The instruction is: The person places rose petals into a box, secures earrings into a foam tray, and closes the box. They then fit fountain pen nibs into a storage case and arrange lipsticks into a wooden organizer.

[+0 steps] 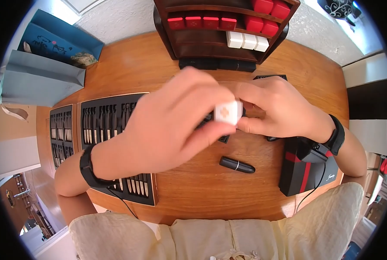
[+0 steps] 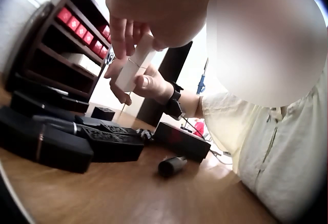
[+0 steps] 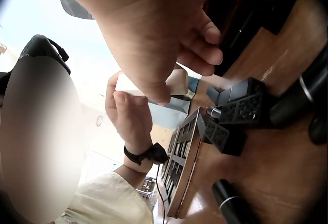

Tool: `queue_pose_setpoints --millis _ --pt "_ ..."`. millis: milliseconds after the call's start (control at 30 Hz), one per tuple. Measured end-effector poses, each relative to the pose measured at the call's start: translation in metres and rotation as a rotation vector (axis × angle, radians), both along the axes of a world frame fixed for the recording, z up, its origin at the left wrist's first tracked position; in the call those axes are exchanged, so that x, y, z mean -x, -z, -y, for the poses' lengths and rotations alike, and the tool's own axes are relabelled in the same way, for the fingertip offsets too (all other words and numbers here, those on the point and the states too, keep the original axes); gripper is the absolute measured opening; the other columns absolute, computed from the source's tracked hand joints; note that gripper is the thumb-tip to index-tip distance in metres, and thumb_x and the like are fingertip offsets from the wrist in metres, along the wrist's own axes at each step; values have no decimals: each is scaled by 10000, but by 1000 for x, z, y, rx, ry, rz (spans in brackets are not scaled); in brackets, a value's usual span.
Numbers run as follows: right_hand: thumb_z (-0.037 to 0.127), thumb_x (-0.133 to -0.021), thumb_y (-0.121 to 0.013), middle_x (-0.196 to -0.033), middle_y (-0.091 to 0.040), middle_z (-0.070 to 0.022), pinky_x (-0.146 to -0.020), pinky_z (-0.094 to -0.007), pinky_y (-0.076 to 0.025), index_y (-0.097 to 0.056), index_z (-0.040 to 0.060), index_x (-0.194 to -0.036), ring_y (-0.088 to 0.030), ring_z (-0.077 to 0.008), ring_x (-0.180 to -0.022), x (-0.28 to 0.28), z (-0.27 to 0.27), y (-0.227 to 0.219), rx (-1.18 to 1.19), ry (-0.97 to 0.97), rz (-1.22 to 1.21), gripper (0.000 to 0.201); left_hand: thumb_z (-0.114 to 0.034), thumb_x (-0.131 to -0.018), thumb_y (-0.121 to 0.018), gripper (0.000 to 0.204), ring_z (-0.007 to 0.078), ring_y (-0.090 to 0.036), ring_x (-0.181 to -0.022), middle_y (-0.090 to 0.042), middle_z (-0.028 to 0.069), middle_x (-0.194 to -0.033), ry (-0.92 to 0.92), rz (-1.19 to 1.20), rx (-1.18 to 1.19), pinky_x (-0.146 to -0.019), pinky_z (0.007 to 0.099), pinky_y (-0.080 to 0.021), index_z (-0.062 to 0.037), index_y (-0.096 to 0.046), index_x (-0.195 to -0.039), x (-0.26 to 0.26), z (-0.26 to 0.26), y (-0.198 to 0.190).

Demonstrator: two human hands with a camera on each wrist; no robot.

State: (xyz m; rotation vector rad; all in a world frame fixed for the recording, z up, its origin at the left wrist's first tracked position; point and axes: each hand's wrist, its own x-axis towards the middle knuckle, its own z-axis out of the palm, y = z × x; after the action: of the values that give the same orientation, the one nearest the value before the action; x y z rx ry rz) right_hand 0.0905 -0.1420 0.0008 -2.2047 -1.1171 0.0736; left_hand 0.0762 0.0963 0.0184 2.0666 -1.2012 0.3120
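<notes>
A white square-sided lipstick tube point(image 1: 225, 112) is up above the tabletop between my two hands. An orange emblem marks its near end. My left hand point(image 1: 171, 115) pinches that end between thumb and fingers. On the other end, the thumb and fingers of my right hand point(image 1: 278, 106) grip it. In the left wrist view a thin seam crosses the tube point(image 2: 134, 65) between the hands. Below them on the table lies a black lipstick tube point(image 1: 237, 165) with a silver band. Ornate black boxes point(image 3: 241, 108) stand under the hands, partly hidden in the head view.
A dark wooden shelf point(image 1: 202, 38) at the back carries red boxes point(image 1: 210, 22) and white boxes point(image 1: 248, 41). Trays of slim sticks point(image 1: 102, 123) lie at left, near blue paper bags point(image 1: 41, 80). At right sits a black box with a red stripe point(image 1: 304, 175).
</notes>
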Motion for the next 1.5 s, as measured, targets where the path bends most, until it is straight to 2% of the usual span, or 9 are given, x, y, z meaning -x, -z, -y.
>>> queue_pose_setpoints --millis 100,167,267,500,533,767,833,1033,1500 --pt "282 -864 -705 -633 -603 -150 -519 -396 -449 -636 21 -798 -572 -336 -548 3 -3 -12 29 61 -346 278 -27 -828 -721 341 144 -598 -785 -609 88 -999 -41 -203 42 -643 245 -504 -39 -622 -1154 -12 1 4" --pt "296 -901 -674 -540 -553 -84 -482 -347 -408 -636 4 -727 -514 -232 -469 1 -7 -12 -8 109 -397 342 -27 -826 -720 363 122 -553 -722 -592 66 -1017 -251 -90 101 -601 239 -474 -55 -606 -1170 -14 9 5" --pt "372 -950 -614 -556 -489 37 -425 -260 -308 -666 8 -784 -416 -45 -464 -7 -9 -21 -79 330 -824 404 -119 -729 -809 436 203 -586 -794 -576 108 -1078 -132 244 -138 -613 278 -479 -46 -578 -1092 -11 8 3" --pt "345 -941 -557 -543 -401 50 -429 -253 -216 -606 49 -690 -307 -47 -462 -8 -15 -9 -328 250 -1126 391 -198 -732 -802 429 296 -644 -879 -618 135 -1103 -145 429 -215 -663 319 -529 -20 -584 -1055 -10 18 22" --pt "238 -966 -468 -559 -383 47 -473 -235 -210 -476 74 -658 -298 -37 -506 -8 -13 -14 -261 233 -1139 349 -198 -732 -802 429 296 -644 -879 -618 135 -1103 -141 428 -214 -663 319 -529 -20 -584 -1055 -9 17 22" --pt "328 -993 -479 -589 -409 35 -473 -229 -221 -445 77 -666 -313 -42 -523 -8 -8 -3 -322 81 -1038 414 -144 -846 -733 319 286 -697 -914 -675 201 -1085 -163 839 -340 -700 294 -580 43 -598 -1067 -7 6 22" --pt "300 -970 -546 -593 -500 -16 -506 -287 -349 -627 -14 -774 -429 -101 -554 -7 -7 -10 -320 91 -968 379 -136 -853 -727 305 282 -700 -910 -679 206 -1069 -160 848 -367 -706 296 -583 49 -600 -1059 -11 4 21" --pt "147 -937 -570 -729 -649 -101 -641 -314 -489 -673 -30 -986 -583 -176 -649 -10 -2 14 -213 133 -541 211 -155 -841 -740 297 272 -702 -877 -685 147 -994 -238 952 -321 -695 296 -582 17 -611 -1047 -42 3 26" --pt "82 -972 -528 -662 -501 12 -545 -256 -343 -661 -28 -950 -398 -59 -610 -8 21 2 -12 313 -497 174 -213 -848 -723 250 174 -648 -701 -673 60 -834 -291 1112 -364 -519 232 -452 -22 -626 -977 -60 9 30"
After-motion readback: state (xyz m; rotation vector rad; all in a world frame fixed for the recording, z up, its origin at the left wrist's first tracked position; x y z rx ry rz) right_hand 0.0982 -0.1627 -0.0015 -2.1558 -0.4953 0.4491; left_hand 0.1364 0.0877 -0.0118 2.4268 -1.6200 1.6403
